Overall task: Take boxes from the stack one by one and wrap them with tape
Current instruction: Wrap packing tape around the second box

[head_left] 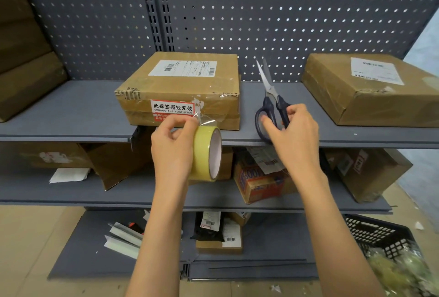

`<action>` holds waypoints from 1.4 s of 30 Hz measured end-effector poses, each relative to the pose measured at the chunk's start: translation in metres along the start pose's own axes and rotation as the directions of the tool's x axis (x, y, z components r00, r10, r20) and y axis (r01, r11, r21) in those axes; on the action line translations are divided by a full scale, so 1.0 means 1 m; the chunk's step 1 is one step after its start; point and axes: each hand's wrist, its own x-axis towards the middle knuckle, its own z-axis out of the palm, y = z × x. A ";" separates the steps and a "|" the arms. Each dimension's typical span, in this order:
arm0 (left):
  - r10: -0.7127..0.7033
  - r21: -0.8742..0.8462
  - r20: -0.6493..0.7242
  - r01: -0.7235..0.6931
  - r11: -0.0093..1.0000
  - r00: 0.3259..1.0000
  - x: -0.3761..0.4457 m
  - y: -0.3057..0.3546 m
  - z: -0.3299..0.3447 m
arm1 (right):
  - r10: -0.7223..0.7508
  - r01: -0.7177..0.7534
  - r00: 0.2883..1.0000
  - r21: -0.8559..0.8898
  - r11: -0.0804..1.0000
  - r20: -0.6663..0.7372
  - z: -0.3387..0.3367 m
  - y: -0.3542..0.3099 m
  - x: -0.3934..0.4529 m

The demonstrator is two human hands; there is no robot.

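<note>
The box [180, 87] you are taping lies flat on the top shelf [71, 111], its front face flush with the shelf's front edge, label side up. Its long axis runs left to right along the shelf, and the red sticker faces you. Your left hand [173, 147] is curled round the tape roll [206, 153], held just below the shelf's front edge with its open core facing right; a short clear tail rises from the roll to the box's front face. Your right hand [292, 130] grips the scissors [272, 106] by the handles, blades slightly parted and pointing up and away toward the pegboard [285, 23].

Keep the tail taut, bring the blades across it close to the roll, and cut square. Then press the free end down flat against the cardboard. A second box [370, 90] sits toward the shelf's right end.
</note>
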 end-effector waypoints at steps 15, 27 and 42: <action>-0.012 -0.003 0.102 0.013 1.000 0.995 -0.008 0.001 0.023 | 0.045 0.014 0.986 -0.356 0.934 0.158 0.022 0.021 0.022; 0.015 0.019 0.169 -0.018 1.000 0.985 -0.006 -0.001 0.033 | -0.477 0.333 0.843 0.455 0.826 0.249 0.013 -0.021 0.010; -0.036 0.061 0.219 0.023 0.998 0.975 -0.007 -0.005 0.030 | -0.341 0.115 0.878 0.544 0.831 0.336 0.024 -0.016 0.008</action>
